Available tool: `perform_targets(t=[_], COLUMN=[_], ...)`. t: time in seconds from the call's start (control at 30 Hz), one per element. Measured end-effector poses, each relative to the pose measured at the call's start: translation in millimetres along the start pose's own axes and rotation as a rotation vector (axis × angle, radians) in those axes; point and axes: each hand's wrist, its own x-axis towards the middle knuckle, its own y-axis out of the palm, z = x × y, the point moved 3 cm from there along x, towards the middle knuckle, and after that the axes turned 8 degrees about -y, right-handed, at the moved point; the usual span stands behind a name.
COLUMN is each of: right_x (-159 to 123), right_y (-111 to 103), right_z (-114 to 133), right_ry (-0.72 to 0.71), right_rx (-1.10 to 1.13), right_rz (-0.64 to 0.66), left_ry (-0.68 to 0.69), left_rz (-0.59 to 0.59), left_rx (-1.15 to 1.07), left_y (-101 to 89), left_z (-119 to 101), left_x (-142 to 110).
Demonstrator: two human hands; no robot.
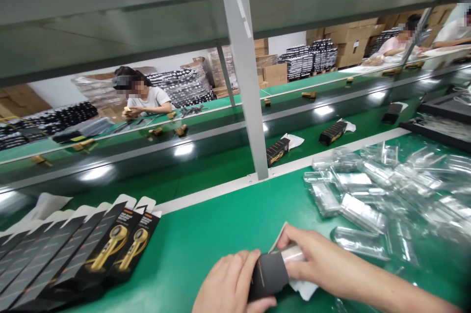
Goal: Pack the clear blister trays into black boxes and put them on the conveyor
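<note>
Low in the middle of the head view, my left hand (230, 281) is wrapped round a small black carton (270, 273) just above the green bench. The carton's open end faces right, with its white flaps spread. My right hand (316, 259) pinches a pale, shiny plastic piece (293, 253) at that opening, partly inside the carton. What the piece contains is hidden by my fingers. To the right of my right hand lies a pile of clear plastic trays (362, 212).
Several black cartons (117, 239) with a gold hair dryer picture lean in a row at the left. A grey post (245, 82) rises ahead. Beyond it, a conveyor belt (209, 156) carries cartons (278, 150) and gold-coloured items. A co-worker (150, 99) sits across.
</note>
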Motion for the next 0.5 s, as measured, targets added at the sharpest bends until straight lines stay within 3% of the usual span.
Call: perform_targets(t=[0.17,0.27,0.3,0.37,0.47,0.5], right_x=[4.4,-0.1,-6.2,-29.2,-89.2,-109.2], right_y=[2.7,-9.9,-20.7,-51.8,-94.2,-98.3], right_z=[5.6,7.4,6.1,-2.3,-26.7,-35.0], right_ry=[-0.08,-0.082,-0.076,-0.03,0.083,0.074], right_rx=[-0.068,-0.024,-0.003,-0.027,-0.313,-0.445], right_rz=[-0.007,0.02,-0.018,-0.225,-0.615,-0.634], left_ry=[-0.03,-0.062,-0.108,-0.264,-0.531,-0.591], left_rz=[0.016,0.087,0.132,0.237,0.345,0.362], left_rx=[-0.015,-0.089,-0.099,-0.067,0.022,0.044], left_y=[3.5,4.5,5.8,11.7,29.3,37.2], left_z=[1.7,18.5,31.2,69.2,144.4,168.4], left_x=[-2.2,-2.3,-0.4,7.5,30.6,40.9])
